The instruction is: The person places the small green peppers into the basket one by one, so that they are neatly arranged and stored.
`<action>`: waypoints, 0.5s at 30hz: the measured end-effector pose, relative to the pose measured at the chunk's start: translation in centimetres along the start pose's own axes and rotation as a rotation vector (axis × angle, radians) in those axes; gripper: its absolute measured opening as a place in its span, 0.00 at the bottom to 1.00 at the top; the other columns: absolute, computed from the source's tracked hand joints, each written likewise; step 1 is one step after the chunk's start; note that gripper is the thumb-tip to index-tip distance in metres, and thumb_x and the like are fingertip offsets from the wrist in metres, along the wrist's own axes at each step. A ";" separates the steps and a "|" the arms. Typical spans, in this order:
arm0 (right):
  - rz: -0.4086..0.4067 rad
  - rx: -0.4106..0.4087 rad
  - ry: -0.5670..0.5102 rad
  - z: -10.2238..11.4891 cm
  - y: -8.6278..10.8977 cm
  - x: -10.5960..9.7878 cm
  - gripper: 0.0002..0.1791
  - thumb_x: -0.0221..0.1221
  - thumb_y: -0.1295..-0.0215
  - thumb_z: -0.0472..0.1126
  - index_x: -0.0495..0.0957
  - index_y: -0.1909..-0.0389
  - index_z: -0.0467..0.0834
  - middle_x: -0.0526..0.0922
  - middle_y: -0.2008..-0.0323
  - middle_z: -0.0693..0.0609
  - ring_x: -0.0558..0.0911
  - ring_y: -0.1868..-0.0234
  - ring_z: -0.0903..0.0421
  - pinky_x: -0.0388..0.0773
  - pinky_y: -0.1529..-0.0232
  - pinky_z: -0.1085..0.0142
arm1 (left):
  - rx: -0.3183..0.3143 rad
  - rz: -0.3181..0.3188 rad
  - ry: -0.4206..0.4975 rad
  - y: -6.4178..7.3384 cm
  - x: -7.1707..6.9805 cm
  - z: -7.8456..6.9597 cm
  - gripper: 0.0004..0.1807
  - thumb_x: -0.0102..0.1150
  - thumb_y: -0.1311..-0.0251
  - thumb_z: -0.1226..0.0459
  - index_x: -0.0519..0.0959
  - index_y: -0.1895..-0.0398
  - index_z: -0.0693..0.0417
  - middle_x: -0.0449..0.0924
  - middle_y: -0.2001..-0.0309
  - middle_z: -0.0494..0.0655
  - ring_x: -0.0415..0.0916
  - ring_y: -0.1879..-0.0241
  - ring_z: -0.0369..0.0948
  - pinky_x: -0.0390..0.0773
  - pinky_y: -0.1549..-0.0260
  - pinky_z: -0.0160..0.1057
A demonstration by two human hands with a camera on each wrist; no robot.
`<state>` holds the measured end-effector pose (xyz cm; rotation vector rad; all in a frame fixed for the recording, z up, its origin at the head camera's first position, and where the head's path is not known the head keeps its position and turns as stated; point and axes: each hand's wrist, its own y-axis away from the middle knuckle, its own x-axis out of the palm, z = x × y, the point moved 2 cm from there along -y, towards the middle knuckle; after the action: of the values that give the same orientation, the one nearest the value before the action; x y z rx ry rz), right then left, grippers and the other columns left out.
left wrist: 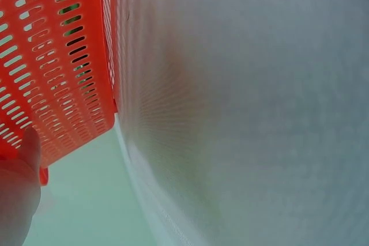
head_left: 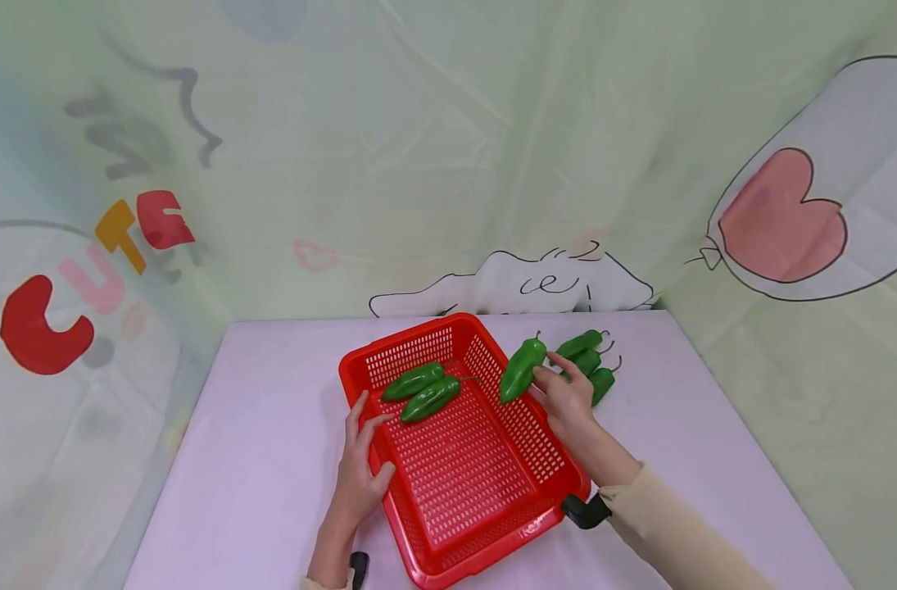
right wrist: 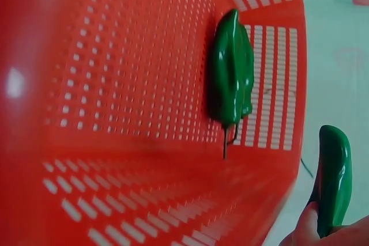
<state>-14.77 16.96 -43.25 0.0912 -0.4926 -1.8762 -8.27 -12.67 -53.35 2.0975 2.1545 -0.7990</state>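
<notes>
A red plastic basket (head_left: 463,463) with slotted walls stands tilted to one side on the table. My left hand (head_left: 360,475) grips its left rim; in the left wrist view a finger (left wrist: 30,152) lies against the outer wall. Over the basket's right rim, my right hand (head_left: 572,401) pinches a green pepper (head_left: 523,369), stem upward. That pepper (right wrist: 334,180) shows beyond the rim in the right wrist view. Inside the basket, two green peppers (head_left: 432,399) lie side by side near the far left corner.
Just right of the basket, several more green peppers (head_left: 601,383) lie on the white table (head_left: 271,459), partly behind my right hand. Printed cloth (head_left: 433,164) hangs around the back and sides. A black strap (head_left: 586,510) sits at my right wrist.
</notes>
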 end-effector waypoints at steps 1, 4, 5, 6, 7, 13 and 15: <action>0.011 0.001 0.002 -0.1 0.1 0.3 0.33 0.49 0.29 0.29 0.53 0.25 0.39 0.68 0.40 0.36 0.82 0.61 0.63 0.79 0.46 0.65 | 0.000 -0.001 -0.001 0.0 0.0 0.0 0.34 0.55 0.59 0.67 0.72 0.39 0.46 0.44 0.22 0.43 0.51 0.28 0.60 0.78 0.50 0.61; 0.034 0.005 0.028 -0.6 0.2 1.2 0.32 0.49 0.29 0.30 0.54 0.25 0.39 0.67 0.38 0.35 0.82 0.60 0.63 0.79 0.47 0.66 | 0.004 -0.004 -0.003 0.0 0.0 -0.1 0.35 0.55 0.60 0.68 0.73 0.40 0.47 0.44 0.22 0.43 0.51 0.29 0.60 0.78 0.49 0.61; 0.039 0.007 0.040 -0.7 0.3 1.5 0.32 0.50 0.29 0.30 0.55 0.26 0.39 0.67 0.38 0.35 0.82 0.60 0.63 0.80 0.48 0.67 | 0.003 -0.004 -0.002 0.0 0.0 -0.1 0.35 0.55 0.60 0.68 0.72 0.40 0.46 0.44 0.22 0.43 0.51 0.29 0.60 0.78 0.49 0.61; 0.042 0.010 0.052 -0.9 0.4 1.8 0.31 0.50 0.29 0.30 0.56 0.26 0.39 0.68 0.37 0.35 0.81 0.59 0.63 0.80 0.49 0.68 | 0.002 -0.004 -0.003 0.0 0.0 -0.1 0.35 0.55 0.60 0.68 0.72 0.40 0.46 0.44 0.22 0.43 0.51 0.29 0.60 0.78 0.49 0.61; 0.045 0.011 0.059 -1.0 0.4 2.1 0.31 0.50 0.29 0.30 0.57 0.27 0.39 0.68 0.38 0.35 0.81 0.58 0.62 0.80 0.50 0.68 | 0.001 -0.003 -0.004 0.0 0.1 -0.1 0.35 0.55 0.60 0.68 0.72 0.40 0.46 0.44 0.22 0.44 0.51 0.29 0.60 0.78 0.49 0.61; 0.062 0.022 0.062 -2.1 1.1 4.0 0.29 0.51 0.30 0.29 0.59 0.29 0.36 0.68 0.40 0.34 0.79 0.51 0.54 0.81 0.52 0.67 | -0.012 0.001 -0.005 0.0 0.0 -0.2 0.35 0.55 0.59 0.68 0.72 0.40 0.45 0.45 0.22 0.47 0.52 0.28 0.60 0.78 0.50 0.60; 0.066 0.030 0.062 -2.4 1.4 4.9 0.29 0.52 0.31 0.29 0.59 0.30 0.35 0.68 0.41 0.34 0.78 0.49 0.51 0.81 0.51 0.65 | -0.015 -0.003 -0.008 -0.1 0.0 -0.2 0.35 0.55 0.59 0.69 0.72 0.39 0.45 0.45 0.23 0.48 0.52 0.29 0.60 0.78 0.50 0.59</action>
<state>-14.61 11.43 -44.03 0.1514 -0.4759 -1.7965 -8.26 -12.62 -53.14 2.0804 2.1536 -0.7881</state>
